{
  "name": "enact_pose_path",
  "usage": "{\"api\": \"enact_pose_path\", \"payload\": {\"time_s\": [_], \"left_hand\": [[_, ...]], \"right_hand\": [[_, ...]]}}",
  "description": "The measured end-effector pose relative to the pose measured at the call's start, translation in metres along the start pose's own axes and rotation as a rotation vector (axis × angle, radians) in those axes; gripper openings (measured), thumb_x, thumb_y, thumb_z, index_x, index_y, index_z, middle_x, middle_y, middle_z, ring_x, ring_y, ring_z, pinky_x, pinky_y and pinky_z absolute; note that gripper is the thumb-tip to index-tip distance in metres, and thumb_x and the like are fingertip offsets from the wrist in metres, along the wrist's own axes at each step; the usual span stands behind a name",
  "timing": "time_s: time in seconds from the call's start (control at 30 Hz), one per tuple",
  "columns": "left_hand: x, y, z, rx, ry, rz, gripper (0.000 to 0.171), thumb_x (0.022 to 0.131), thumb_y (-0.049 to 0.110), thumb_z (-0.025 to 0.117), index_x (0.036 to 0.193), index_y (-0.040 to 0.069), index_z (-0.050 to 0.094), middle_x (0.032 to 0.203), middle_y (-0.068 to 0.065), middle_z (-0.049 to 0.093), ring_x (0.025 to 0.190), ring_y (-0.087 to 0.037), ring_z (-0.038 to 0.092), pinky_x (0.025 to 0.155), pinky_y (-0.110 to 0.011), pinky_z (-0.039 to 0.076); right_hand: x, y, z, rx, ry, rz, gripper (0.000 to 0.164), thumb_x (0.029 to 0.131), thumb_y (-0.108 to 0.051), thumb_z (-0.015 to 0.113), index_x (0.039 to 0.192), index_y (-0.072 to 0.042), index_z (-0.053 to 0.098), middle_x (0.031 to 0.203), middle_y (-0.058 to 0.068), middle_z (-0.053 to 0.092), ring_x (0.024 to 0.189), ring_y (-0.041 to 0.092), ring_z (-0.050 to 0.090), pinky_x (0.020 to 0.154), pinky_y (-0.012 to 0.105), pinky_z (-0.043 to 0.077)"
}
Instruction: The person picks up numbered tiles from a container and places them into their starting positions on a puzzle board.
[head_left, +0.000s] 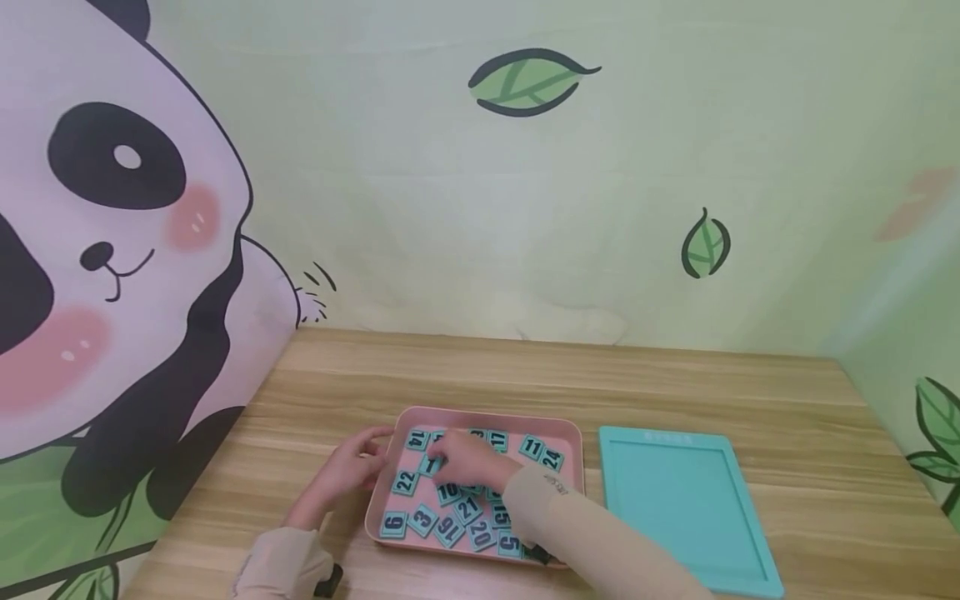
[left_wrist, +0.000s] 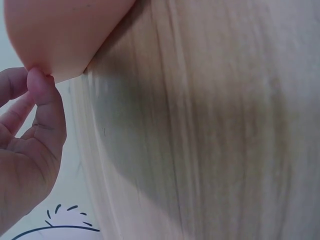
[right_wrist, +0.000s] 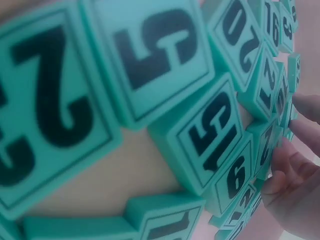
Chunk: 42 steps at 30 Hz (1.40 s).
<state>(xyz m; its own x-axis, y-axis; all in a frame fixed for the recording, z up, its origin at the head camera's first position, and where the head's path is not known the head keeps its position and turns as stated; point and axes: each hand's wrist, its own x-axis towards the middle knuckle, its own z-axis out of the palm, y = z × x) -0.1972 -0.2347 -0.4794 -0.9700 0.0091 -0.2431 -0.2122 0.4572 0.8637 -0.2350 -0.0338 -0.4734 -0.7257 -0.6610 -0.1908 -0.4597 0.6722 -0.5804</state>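
A shallow pink tray [head_left: 491,417] holds many turquoise number tiles, lying loose and at mixed angles. My left hand [head_left: 345,471] is at the tray's left side; in the left wrist view its thumb and fingers pinch the tray wall [left_wrist: 65,37] near a corner. Over the tray's upper middle, my right hand [head_left: 472,460] reaches down with bent fingers. Its fingertips pinch at a number tile [head_left: 430,465] marked 1, partly covered by them. Close to the right wrist camera lie a 5 tile [right_wrist: 155,55] and a 15 tile [right_wrist: 212,137], beyond which the right fingers [right_wrist: 300,162] reach among other tiles.
A turquoise rectangular board [head_left: 678,512] with a raised rim lies right of the tray, partly under my right sleeve [head_left: 600,533]. Both stand on a wood-grain table [head_left: 360,367]. Behind rises a pale green wall with a panda [head_left: 165,275] and leaves.
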Motion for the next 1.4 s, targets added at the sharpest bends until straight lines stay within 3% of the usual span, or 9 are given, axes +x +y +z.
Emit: {"api": "enact_pose_path", "payload": {"time_s": [0.2,0.3,0.5,0.7,1.2,1.4], "left_hand": [[0.000,0.002,0.000,0.016,0.005,-0.011,0.044,0.084,0.000,0.047,0.126,0.010,0.045,0.095,-0.015,0.051,0.067,-0.018,0.052,0.056,-0.029,0.046],[-0.002,0.004,0.000,0.022,0.006,-0.015,0.044,0.084,0.000,0.047,0.126,0.010,0.046,0.094,-0.015,0.051,0.066,-0.018,0.051,0.056,-0.029,0.046],[-0.004,0.006,0.001,0.038,0.010,-0.024,0.044,0.084,0.001,0.047,0.126,0.011,0.046,0.094,-0.015,0.051,0.066,-0.018,0.051,0.055,-0.029,0.045],[-0.004,0.006,0.002,0.042,0.012,-0.029,0.043,0.084,0.001,0.048,0.126,0.011,0.045,0.095,-0.015,0.051,0.067,-0.018,0.052,0.056,-0.029,0.046],[-0.001,0.005,0.002,0.057,0.018,-0.050,0.043,0.085,0.003,0.048,0.126,0.014,0.046,0.097,-0.014,0.051,0.069,-0.019,0.053,0.057,-0.029,0.047],[-0.001,0.005,0.002,0.066,0.018,-0.050,0.043,0.085,0.002,0.048,0.126,0.014,0.046,0.098,-0.015,0.051,0.070,-0.019,0.053,0.057,-0.029,0.047]], "right_hand": [[-0.003,0.000,-0.004,-0.112,0.026,0.015,0.023,0.076,-0.027,0.065,0.098,-0.019,0.065,0.092,-0.006,0.059,0.076,0.005,0.051,0.072,0.020,0.043],[-0.005,0.001,-0.005,-0.136,0.027,0.031,0.020,0.076,-0.028,0.065,0.095,-0.021,0.064,0.097,-0.005,0.055,0.075,0.004,0.048,0.070,0.020,0.041],[-0.003,0.005,-0.005,-0.113,0.027,0.059,0.021,0.077,-0.027,0.064,0.097,-0.020,0.063,0.096,-0.006,0.052,0.076,0.006,0.048,0.069,0.021,0.041],[-0.001,0.011,-0.005,-0.079,0.057,0.070,0.025,0.078,-0.025,0.064,0.103,-0.018,0.063,0.098,-0.005,0.058,0.079,0.006,0.051,0.075,0.023,0.044],[-0.001,0.016,-0.010,-0.173,0.095,0.043,0.026,0.076,-0.022,0.064,0.102,-0.017,0.063,0.106,-0.003,0.057,0.088,0.009,0.052,0.084,0.027,0.044],[0.001,0.019,-0.012,-0.088,0.105,0.047,0.029,0.074,-0.022,0.066,0.102,-0.015,0.062,0.101,-0.003,0.059,0.084,0.009,0.053,0.079,0.026,0.045]]}}
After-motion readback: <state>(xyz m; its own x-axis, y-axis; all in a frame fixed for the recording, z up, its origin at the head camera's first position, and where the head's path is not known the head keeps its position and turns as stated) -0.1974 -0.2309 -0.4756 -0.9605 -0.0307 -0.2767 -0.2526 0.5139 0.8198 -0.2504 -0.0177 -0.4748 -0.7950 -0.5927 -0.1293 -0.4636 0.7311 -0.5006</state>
